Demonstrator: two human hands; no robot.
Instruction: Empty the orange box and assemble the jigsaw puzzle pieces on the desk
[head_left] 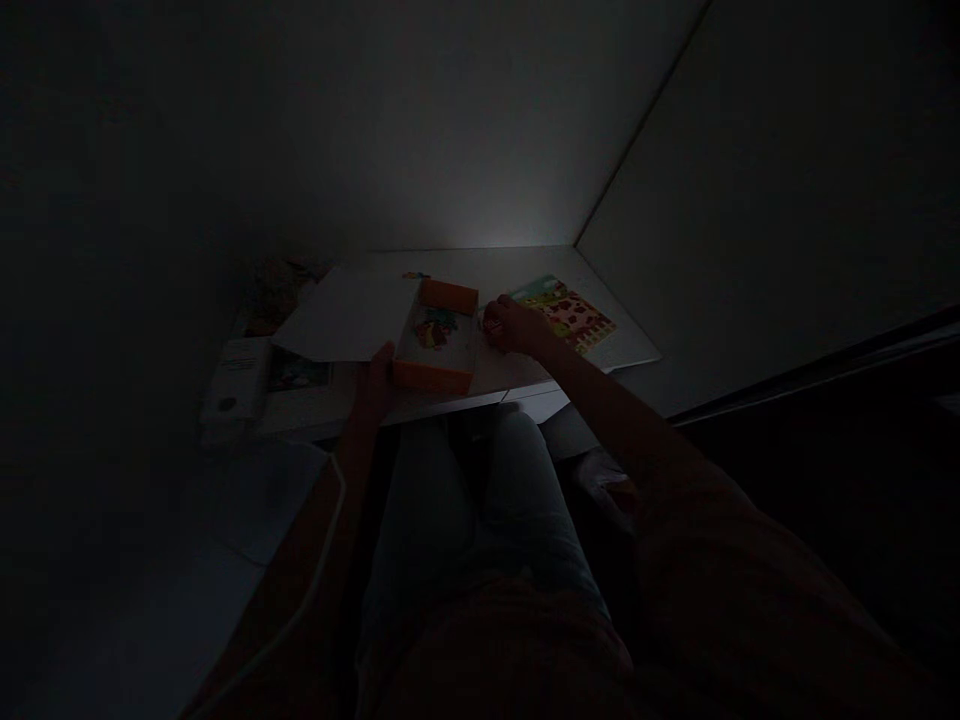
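Observation:
An orange-walled box [433,378] stands on the white desk, with several small coloured pieces [435,330] lying inside. Its white lid flap [349,315] is folded out to the left. My left hand [377,372] is closed at the box's near left corner, by the flap's edge; the dim light hides most of its fingers. To the right of the box, my right hand [517,326] is bent with its fingertips together around something small and reddish, too dark to name. Just beyond that hand lies a colourful flat picture board [577,315], partly covered by it.
A small coloured piece [415,275] lies behind the box. On the left stand a white box-like object [236,380], a dark picture card [298,373] and a patterned heap. A pale cable [330,530] crosses my left arm. Walls [480,130] border the desk behind and right.

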